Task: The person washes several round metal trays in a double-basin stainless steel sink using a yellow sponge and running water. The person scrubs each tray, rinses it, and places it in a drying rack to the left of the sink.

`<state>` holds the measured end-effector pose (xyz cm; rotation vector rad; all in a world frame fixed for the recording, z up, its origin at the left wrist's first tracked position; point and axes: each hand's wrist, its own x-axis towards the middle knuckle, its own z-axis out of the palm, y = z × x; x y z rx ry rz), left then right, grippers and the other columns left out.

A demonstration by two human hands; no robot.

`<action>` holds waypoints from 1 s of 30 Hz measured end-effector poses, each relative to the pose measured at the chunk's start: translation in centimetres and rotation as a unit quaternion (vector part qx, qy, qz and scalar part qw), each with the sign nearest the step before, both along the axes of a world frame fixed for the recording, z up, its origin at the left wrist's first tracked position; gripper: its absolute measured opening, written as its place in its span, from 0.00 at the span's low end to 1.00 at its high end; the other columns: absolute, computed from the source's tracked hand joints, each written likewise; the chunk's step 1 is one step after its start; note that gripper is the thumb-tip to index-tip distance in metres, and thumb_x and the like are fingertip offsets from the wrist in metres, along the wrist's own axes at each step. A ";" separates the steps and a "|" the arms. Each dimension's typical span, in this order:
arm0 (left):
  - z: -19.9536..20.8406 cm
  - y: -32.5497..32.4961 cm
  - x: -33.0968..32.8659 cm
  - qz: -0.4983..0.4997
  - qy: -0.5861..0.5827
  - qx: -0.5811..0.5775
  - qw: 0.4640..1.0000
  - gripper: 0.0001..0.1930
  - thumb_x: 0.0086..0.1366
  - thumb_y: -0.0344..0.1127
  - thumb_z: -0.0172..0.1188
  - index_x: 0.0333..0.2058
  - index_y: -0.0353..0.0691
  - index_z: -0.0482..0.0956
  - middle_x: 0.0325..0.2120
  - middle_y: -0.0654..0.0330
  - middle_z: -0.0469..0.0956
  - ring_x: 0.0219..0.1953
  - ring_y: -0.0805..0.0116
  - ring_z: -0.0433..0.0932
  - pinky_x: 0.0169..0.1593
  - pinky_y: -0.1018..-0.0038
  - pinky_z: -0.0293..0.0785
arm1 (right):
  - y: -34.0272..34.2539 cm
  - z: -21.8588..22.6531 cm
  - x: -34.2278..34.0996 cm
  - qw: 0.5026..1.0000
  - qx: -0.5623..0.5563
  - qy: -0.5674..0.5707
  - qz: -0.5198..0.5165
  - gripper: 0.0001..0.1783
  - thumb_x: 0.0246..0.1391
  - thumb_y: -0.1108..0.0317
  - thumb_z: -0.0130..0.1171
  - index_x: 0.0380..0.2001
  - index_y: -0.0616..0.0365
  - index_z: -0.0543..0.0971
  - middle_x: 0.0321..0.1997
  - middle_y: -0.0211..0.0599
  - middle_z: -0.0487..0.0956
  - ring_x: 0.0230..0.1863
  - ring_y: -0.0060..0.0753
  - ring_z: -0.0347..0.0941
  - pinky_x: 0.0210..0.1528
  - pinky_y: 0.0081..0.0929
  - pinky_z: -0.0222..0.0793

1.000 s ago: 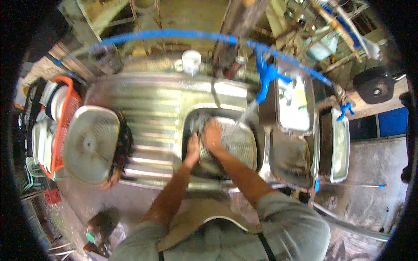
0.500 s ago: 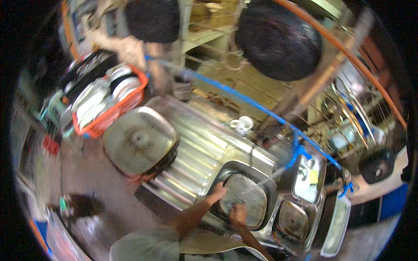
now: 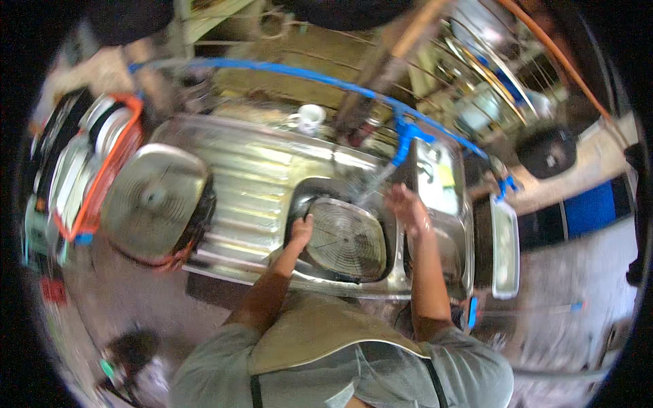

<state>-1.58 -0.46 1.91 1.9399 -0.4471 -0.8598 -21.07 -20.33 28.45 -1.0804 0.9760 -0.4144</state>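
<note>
A squarish metal pan [image 3: 347,238] with concentric rings on its face lies in the left sink basin [image 3: 299,197]. My left hand [image 3: 300,232] grips its left rim. Water [image 3: 373,187] runs from the blue tap [image 3: 410,134] down at the far edge of the pan. Raised over the divider between the basins, my right hand [image 3: 408,209] is empty, its fingers stretched out toward the tap; it is slightly blurred. At the left end of the drainboard stands a similar ringed pan [image 3: 153,197], on top of darker ones.
A white mug [image 3: 310,119] stands on the back ledge. An orange basket [image 3: 92,211] of dishes is at far left. Right of the tap sits a tray [image 3: 435,180] with a yellow-green sponge [image 3: 447,175]. A blue pipe [image 3: 299,73] crosses behind the sink; a long pale container [image 3: 505,251] is at right.
My right hand has left the pan and risen toward the tap, opening. My left hand stays on the pan's left rim. The whole view has turned and shifted.
</note>
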 end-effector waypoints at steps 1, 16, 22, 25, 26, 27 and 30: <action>0.7 0.5 0.2 0.009 0.008 -0.008 1.000 0.36 0.68 0.62 0.48 0.44 0.25 0.79 0.45 0.33 0.78 0.50 0.36 0.76 0.56 0.52 0.70 | -0.2 3.4 0.3 0.998 -0.055 0.006 0.007 0.36 0.62 0.50 0.60 0.66 0.60 0.66 0.63 0.45 0.73 0.63 0.42 0.70 0.65 0.45 0.63; 2.0 -0.3 -1.5 -0.032 0.051 -0.028 0.998 0.34 0.70 0.60 0.49 0.48 0.27 0.78 0.46 0.37 0.78 0.50 0.41 0.77 0.55 0.57 0.69 | -30.7 -9.6 -13.7 0.613 -0.611 0.472 0.165 0.26 0.52 0.67 0.58 0.56 0.61 0.69 0.41 0.62 0.79 0.46 0.62 0.77 0.47 0.51 0.74; 2.5 1.1 0.3 -0.012 0.039 0.002 0.999 0.34 0.70 0.60 0.50 0.46 0.24 0.78 0.43 0.38 0.80 0.50 0.44 0.78 0.54 0.59 0.69 | -24.0 -7.5 -11.8 0.682 -0.656 0.314 0.076 0.18 0.44 0.71 0.61 0.42 0.61 0.77 0.35 0.58 0.81 0.41 0.65 0.78 0.45 0.54 0.73; 2.5 1.8 0.8 0.007 0.004 -0.009 1.000 0.34 0.70 0.59 0.50 0.45 0.25 0.79 0.40 0.39 0.81 0.46 0.47 0.79 0.53 0.60 0.69 | -19.0 -1.1 -9.2 0.700 -0.645 0.304 0.028 0.16 0.45 0.74 0.59 0.41 0.61 0.78 0.35 0.56 0.80 0.38 0.62 0.77 0.41 0.52 0.73; 2.4 1.7 1.0 0.010 0.024 -0.015 1.000 0.34 0.70 0.60 0.49 0.45 0.25 0.79 0.40 0.40 0.81 0.46 0.47 0.79 0.53 0.60 0.69 | -17.0 0.6 -8.8 0.695 -0.663 0.277 0.020 0.16 0.46 0.75 0.58 0.41 0.61 0.78 0.35 0.56 0.80 0.37 0.62 0.77 0.39 0.51 0.73; 2.2 2.6 1.7 0.021 0.040 -0.013 0.999 0.34 0.71 0.60 0.49 0.45 0.26 0.79 0.40 0.41 0.81 0.45 0.48 0.79 0.53 0.60 0.69 | -12.8 1.6 -6.4 0.711 -0.671 0.208 0.027 0.15 0.46 0.76 0.57 0.41 0.62 0.77 0.34 0.55 0.80 0.36 0.60 0.77 0.37 0.49 0.72; 2.8 1.1 0.3 0.003 0.068 -0.039 0.997 0.34 0.71 0.61 0.46 0.45 0.27 0.80 0.39 0.43 0.81 0.44 0.50 0.78 0.53 0.61 0.69 | -2.4 -4.8 -7.4 0.767 -0.614 0.176 0.061 0.21 0.46 0.80 0.53 0.47 0.63 0.74 0.37 0.51 0.79 0.37 0.52 0.76 0.40 0.41 0.71</action>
